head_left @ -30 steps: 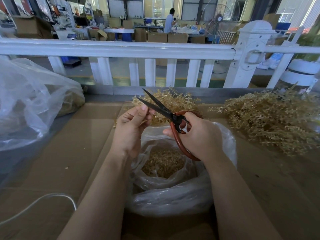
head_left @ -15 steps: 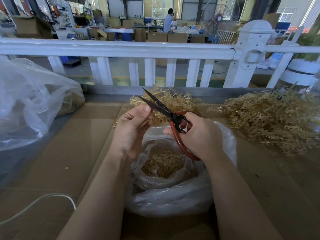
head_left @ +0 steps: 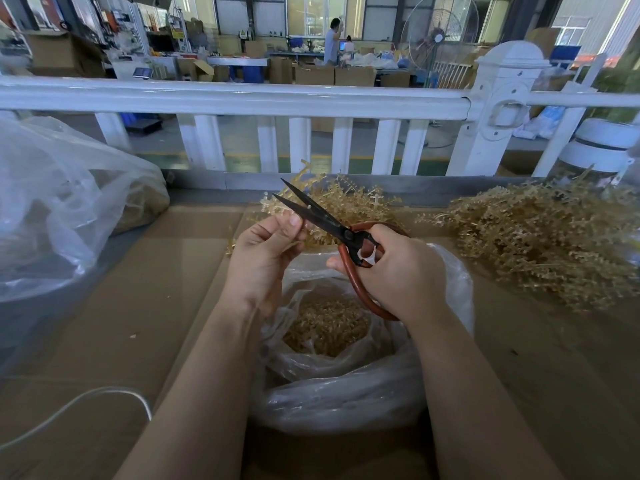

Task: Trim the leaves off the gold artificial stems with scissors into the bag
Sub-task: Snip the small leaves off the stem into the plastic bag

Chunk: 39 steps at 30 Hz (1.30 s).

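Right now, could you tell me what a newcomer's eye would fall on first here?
First, the black scissors with red handles, blades parted, gripped by the right hand above the clear bag of gold trimmings. The left hand pinches a gold stem at the blades. A heap of gold stems lies to the right.

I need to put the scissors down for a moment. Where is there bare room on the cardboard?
Bare cardboard lies left of the open bag, before the big plastic bag. Another patch sits right of the open bag, below the gold stems. Behind the hands it is crowded.
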Each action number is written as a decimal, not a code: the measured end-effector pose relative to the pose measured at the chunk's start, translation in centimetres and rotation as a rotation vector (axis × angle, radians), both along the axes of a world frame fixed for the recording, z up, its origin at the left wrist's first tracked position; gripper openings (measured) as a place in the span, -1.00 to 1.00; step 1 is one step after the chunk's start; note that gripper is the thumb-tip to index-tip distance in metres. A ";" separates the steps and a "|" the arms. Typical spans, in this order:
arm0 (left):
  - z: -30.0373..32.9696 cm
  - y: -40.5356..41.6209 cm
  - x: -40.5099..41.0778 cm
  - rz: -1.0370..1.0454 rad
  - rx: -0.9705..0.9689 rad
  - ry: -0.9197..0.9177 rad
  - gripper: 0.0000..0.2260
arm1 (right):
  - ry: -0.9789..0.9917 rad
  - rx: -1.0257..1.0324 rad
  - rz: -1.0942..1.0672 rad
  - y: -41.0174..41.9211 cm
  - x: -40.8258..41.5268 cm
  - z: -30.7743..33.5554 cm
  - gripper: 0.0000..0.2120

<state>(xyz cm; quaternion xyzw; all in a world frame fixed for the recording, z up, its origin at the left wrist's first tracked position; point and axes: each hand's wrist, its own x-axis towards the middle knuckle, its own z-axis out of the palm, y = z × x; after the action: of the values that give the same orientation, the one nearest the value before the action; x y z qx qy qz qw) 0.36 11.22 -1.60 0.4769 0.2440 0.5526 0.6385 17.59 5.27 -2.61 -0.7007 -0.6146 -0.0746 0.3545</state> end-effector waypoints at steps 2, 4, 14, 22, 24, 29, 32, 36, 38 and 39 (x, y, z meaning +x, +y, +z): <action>0.0 0.0 0.0 0.001 0.003 0.001 -0.92 | -0.004 0.016 -0.010 0.0 -0.1 0.1 -0.33; 0.0 0.0 0.0 0.008 0.008 -0.002 -0.89 | -0.014 0.035 -0.021 0.0 -0.2 0.1 -0.31; 0.3 -0.1 -0.3 0.041 0.027 0.004 -0.93 | 0.004 0.021 -0.016 0.0 -0.3 0.0 -0.50; 0.2 -0.1 -0.1 0.086 0.054 -0.005 -0.93 | 0.043 0.032 0.004 -0.2 -0.3 -0.1 -0.41; 0.2 -0.1 -0.1 0.097 0.070 -0.006 -0.95 | 0.058 0.051 0.016 -0.3 -0.4 0.0 -0.42; 0.1 -0.1 0.1 0.115 0.122 0.041 -0.81 | 0.034 0.061 0.038 -0.3 -0.4 0.0 -0.42; 0.0 0.0 0.1 0.111 0.139 0.040 -0.71 | 0.015 0.024 0.023 -0.2 -0.3 -0.1 -0.36; -0.1 0.0 0.2 0.098 0.156 0.018 -0.75 | 0.012 0.001 0.030 -0.1 0.0 -0.1 -0.36; -0.1 -0.1 0.1 0.081 0.156 0.006 -0.81 | 0.015 0.006 0.030 -0.2 0.0 -0.1 -0.37; -0.2 -0.1 0.1 0.080 0.152 0.004 -0.82 | 0.016 0.006 0.029 -0.2 0.0 -0.1 -0.37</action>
<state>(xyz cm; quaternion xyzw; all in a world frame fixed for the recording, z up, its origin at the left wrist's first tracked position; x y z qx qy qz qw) 0.46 11.11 -1.76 0.5150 0.2213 0.5938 0.5773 17.59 5.06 -2.68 -0.6915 -0.6215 -0.0657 0.3623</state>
